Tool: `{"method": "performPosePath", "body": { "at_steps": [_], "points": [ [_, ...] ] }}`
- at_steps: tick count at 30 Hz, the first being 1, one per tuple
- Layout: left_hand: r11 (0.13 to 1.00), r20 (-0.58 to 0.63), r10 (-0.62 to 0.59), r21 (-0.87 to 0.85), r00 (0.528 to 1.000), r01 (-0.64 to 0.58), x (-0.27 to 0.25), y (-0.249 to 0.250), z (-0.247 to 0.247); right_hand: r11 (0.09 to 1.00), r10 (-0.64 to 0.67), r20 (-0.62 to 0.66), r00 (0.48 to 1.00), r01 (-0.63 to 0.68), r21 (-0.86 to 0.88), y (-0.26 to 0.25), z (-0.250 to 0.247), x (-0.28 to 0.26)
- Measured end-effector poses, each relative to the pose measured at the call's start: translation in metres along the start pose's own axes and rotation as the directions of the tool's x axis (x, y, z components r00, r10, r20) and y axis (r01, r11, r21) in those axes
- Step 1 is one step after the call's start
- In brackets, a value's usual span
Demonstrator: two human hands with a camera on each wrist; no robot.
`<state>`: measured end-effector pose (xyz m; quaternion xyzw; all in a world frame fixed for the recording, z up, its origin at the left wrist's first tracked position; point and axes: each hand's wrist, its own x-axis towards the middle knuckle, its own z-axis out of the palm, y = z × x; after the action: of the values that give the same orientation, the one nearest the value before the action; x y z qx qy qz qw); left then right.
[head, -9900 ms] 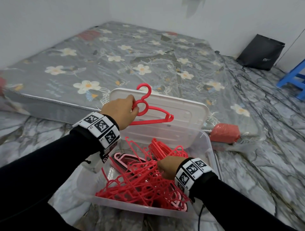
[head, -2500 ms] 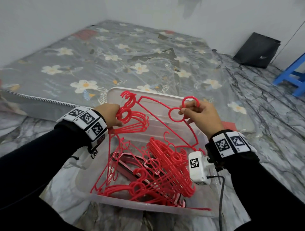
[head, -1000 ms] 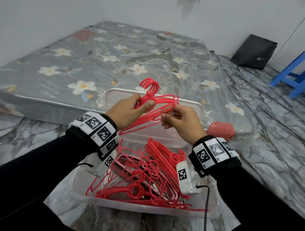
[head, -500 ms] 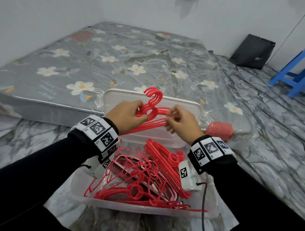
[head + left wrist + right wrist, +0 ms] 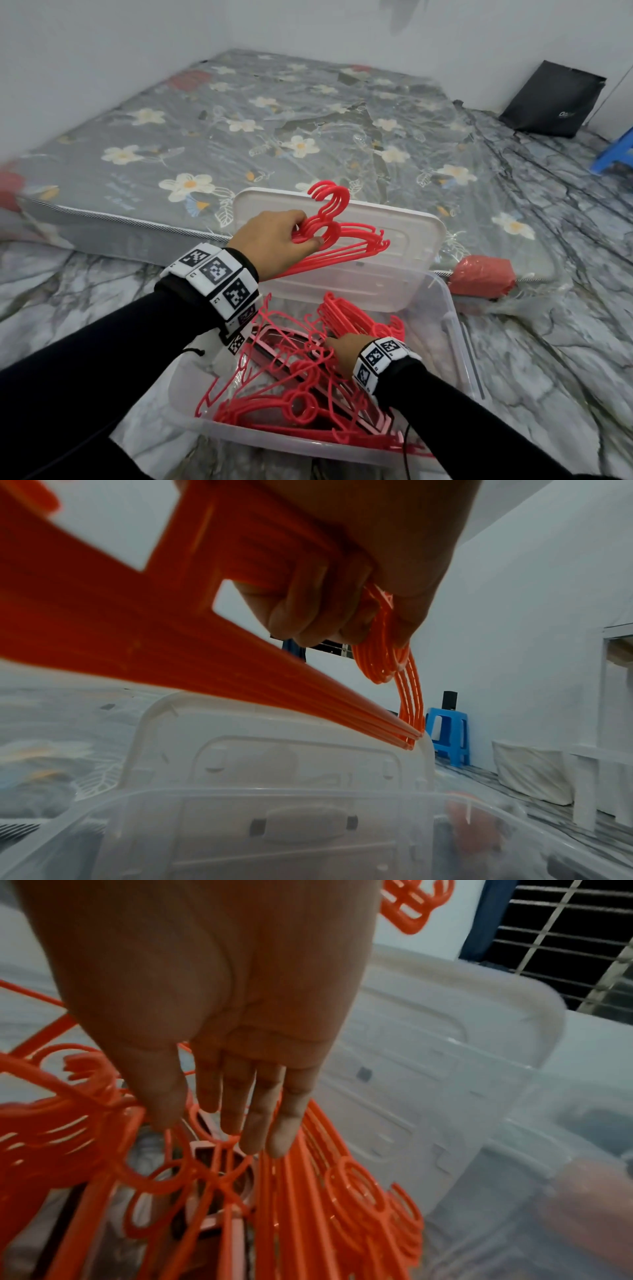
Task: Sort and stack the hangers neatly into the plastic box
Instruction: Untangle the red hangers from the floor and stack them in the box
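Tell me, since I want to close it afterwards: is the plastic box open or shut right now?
Open. The lid stands tilted up behind the plastic box, and the right hand reaches among the loose red hangers inside.

My left hand (image 5: 274, 238) raised above the plastic box (image 5: 459, 346), fingers curled, thumb pinching a bundle of hangers (image 5: 337, 240) | my right hand (image 5: 344, 349) low inside the box, fingers (image 5: 270, 1118) straight, reaching down onto the loose hangers (image 5: 291, 387).
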<state>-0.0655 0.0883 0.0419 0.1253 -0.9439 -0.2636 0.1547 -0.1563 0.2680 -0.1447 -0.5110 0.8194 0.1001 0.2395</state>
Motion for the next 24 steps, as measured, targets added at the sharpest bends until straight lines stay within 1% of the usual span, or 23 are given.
{"method": "performPosePath", "body": {
  "at_steps": [3, 5, 8, 11, 17, 21, 24],
  "points": [
    [1.000, 0.013, 0.006, 0.023, 1.000, -0.006, 0.000, -0.003, 0.001, 0.998, -0.007, 0.012, 1.000, 0.006, 0.057, -0.002, 0.011, 0.011],
    [1.000, 0.016, 0.004, 0.020, 1.000, -0.005, 0.000, -0.004, 0.001, 0.997, -0.013, 0.009, 1.000, 0.013, 0.078, -0.008, 0.005, 0.007],
    [1.000, 0.023, 0.003, 0.013, 1.000, -0.003, 0.001, -0.003, 0.001, 0.992, -0.010, -0.032, 0.999, 0.014, 0.128, -0.019, -0.004, -0.002],
    [1.000, 0.015, -0.008, 0.027, 1.000, 0.008, 0.001, -0.001, 0.000, 0.983, 0.010, -0.074, 0.997, 0.004, 0.181, -0.034, -0.025, -0.009],
    [0.999, -0.066, -0.018, 0.042, 0.998, 0.021, 0.003, -0.002, -0.004, 0.958, -0.026, -0.167, 0.986, 0.072, 0.276, -0.044, -0.073, -0.024],
    [0.999, -0.103, -0.024, 0.020, 0.994, 0.026, 0.005, -0.005, -0.007, 0.946, 0.019, -0.237, 0.971, 0.060, 0.319, -0.038, -0.108, -0.041],
    [1.000, -0.115, -0.016, -0.001, 0.993, 0.016, 0.007, -0.006, -0.008, 0.920, 0.069, -0.298, 0.952, 0.054, 0.387, -0.029, -0.124, -0.057]
  ]
}}
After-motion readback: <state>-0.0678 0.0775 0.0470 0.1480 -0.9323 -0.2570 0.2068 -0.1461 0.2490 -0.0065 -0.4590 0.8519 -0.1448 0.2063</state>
